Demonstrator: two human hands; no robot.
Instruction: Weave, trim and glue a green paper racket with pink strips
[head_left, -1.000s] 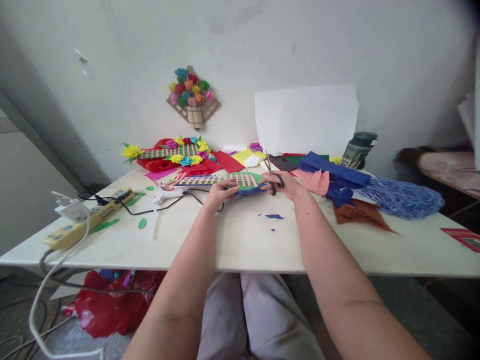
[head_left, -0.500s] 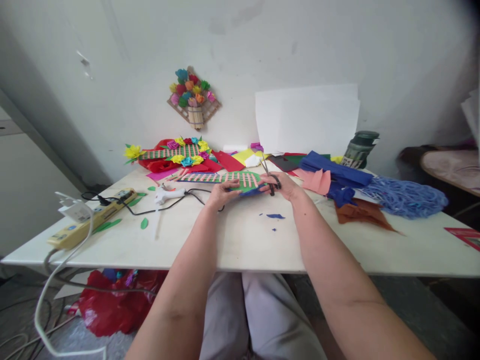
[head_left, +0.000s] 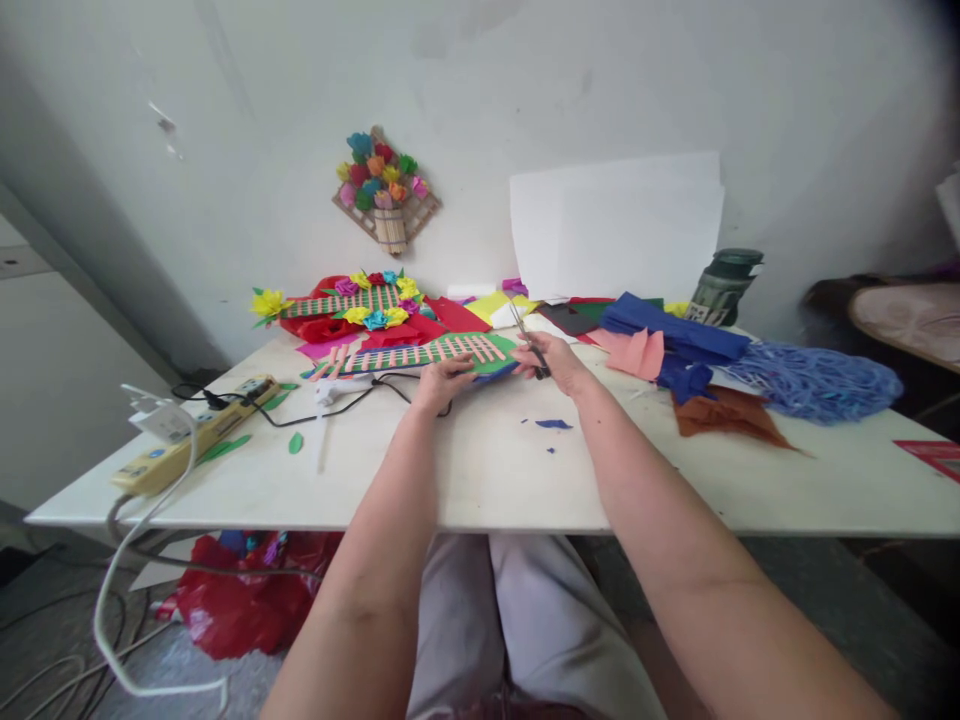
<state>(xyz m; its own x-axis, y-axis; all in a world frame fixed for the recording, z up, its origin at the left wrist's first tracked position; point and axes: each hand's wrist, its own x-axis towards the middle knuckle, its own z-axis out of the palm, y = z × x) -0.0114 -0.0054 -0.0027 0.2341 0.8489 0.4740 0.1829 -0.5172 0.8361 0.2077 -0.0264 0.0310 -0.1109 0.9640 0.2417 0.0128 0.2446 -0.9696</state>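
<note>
Home craft corner, plain white table set against a scuffed pale wall, heaps of cut coloured paper sheets, green-and-pink woven paper mat, corded white hot-glue gun, long yellow power strip, paper-flower bouquet plaque hung above.

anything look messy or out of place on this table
Small blue paper scraps lie loose on the table near the right hand, which holds scissors. Green leaf cutouts are scattered by the power strip, whose cable hangs over the left edge. Nothing looks damaged.
</note>
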